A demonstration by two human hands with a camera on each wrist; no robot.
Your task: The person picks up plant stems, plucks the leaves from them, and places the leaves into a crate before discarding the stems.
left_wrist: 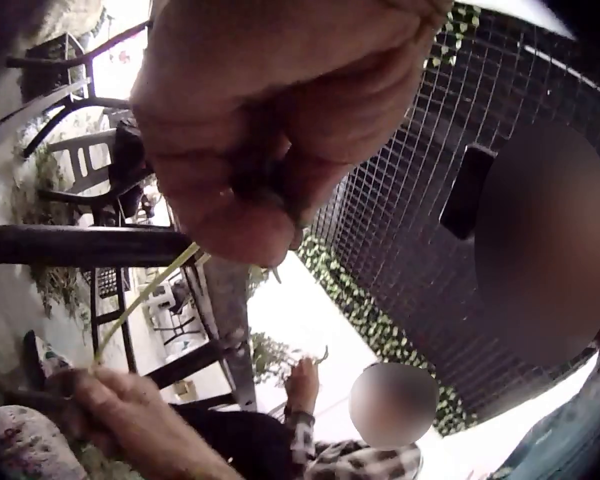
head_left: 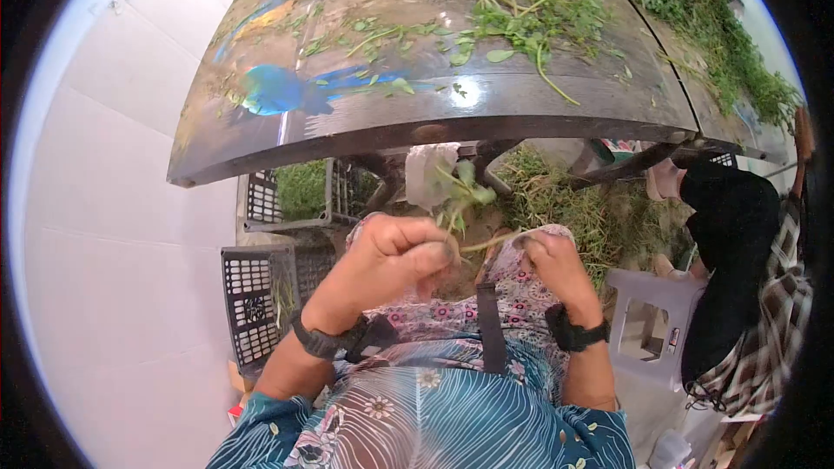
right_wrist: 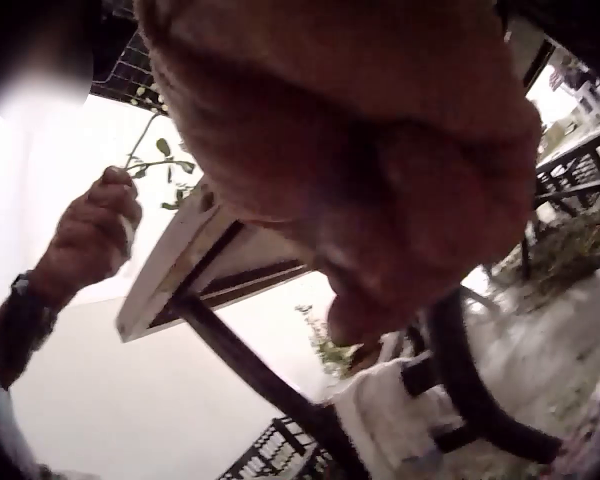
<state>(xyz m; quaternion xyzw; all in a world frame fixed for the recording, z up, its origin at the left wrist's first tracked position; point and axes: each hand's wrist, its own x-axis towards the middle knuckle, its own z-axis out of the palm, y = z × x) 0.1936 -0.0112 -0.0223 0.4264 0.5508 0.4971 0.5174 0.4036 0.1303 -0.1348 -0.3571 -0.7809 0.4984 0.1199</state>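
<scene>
The left hand [head_left: 391, 259] pinches a single sprig below its leafy top; the right hand [head_left: 556, 267] pinches the far end of the same stem [head_left: 493, 245]. The hands are apart, with the stem spanning the gap above the lap and in front of the desk.

Caution: uneven pull could snap the stem at an unintended point. A loose pinch could let the sprig drop to the lap or floor; too tight a pinch could bruise the soft stalk.

The stem is thin, pale yellow-green and slightly bowed. The leaves [head_left: 469, 191] are broad, rounded and blurred.

Beyond the hands, the desk [head_left: 382, 113] has a worn brown top with blue paint smears and a dark front edge. Loose leaves and long stalks litter it; a tangled heap of greens [head_left: 695, 9] extends along its far right. More greens [head_left: 543, 178] lie below. Outermost, slotted black plastic crates [head_left: 254, 308] stand at left; a smooth pale plastic stool [head_left: 651, 288] stands at right.
</scene>
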